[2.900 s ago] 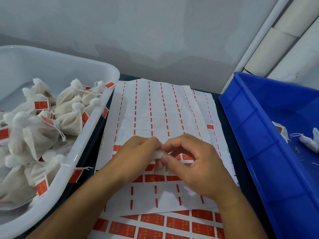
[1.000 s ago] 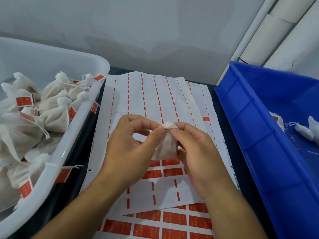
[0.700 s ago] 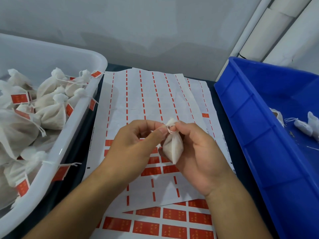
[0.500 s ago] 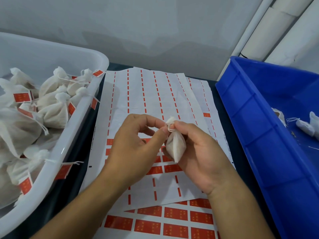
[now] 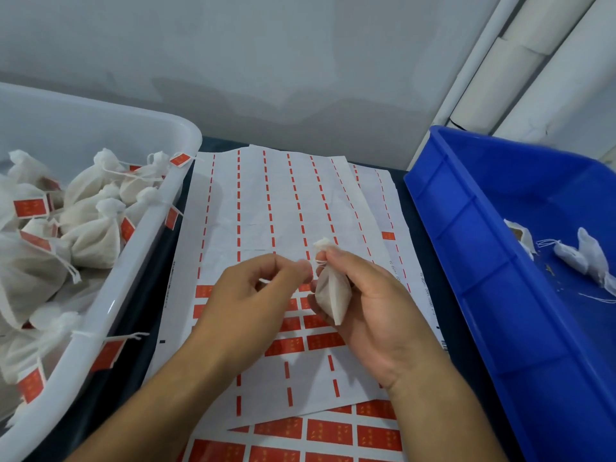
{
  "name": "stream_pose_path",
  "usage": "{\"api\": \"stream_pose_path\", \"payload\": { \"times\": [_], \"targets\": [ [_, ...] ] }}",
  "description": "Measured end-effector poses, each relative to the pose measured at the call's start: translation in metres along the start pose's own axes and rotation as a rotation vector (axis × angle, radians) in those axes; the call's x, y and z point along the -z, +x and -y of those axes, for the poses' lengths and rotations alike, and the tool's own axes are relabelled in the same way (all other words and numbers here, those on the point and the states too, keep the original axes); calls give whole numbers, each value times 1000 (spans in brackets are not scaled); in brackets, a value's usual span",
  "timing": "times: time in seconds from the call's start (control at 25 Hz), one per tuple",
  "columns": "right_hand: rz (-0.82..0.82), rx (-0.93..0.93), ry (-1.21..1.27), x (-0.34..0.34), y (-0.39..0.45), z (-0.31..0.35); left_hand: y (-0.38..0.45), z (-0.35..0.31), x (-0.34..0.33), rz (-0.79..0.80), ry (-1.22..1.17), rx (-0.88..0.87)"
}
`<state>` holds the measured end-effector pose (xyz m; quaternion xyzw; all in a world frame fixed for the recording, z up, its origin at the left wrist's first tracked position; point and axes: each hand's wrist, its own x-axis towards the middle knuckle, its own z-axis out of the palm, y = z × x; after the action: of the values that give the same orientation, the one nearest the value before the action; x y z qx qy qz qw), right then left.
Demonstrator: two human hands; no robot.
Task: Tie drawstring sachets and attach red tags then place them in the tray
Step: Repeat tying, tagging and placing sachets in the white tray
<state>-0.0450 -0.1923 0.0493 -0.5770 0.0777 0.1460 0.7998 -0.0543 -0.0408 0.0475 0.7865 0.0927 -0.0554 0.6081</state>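
- Left hand (image 5: 248, 295): you pinch the string (image 5: 318, 261) between thumb and fingertip, other fingers loosely curled. Pull sideways, steady, so the neck cinches evenly.
- Sachet (image 5: 331, 295): held above the tag sheet (image 5: 283, 208), between tray (image 5: 143, 248) and blue bin (image 5: 466, 248).
- Right hand (image 5: 370, 305): you grip the neck, fingers curled round it, palm up. Hold firm while knotting.

There is one view only, from a wide-angle camera worn on the person's head. It looks forward and down, close over the worktop (image 5: 413, 208), with both forearms entering from the bottom edge. The white tray (image 5: 140, 261) fills the left edge, the blue bin (image 5: 466, 248) the right, and the grey wall (image 5: 266, 61) crosses the top. Straight lines bow towards the edges.
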Motion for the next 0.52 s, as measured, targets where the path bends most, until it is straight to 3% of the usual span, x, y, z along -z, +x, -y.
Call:
{"api": "stream_pose_path", "payload": {
  "times": [0.52],
  "targets": [
    [-128,154,-577,-7,-3,-4,6,-2,6,0,-37,106]
  ]
}}
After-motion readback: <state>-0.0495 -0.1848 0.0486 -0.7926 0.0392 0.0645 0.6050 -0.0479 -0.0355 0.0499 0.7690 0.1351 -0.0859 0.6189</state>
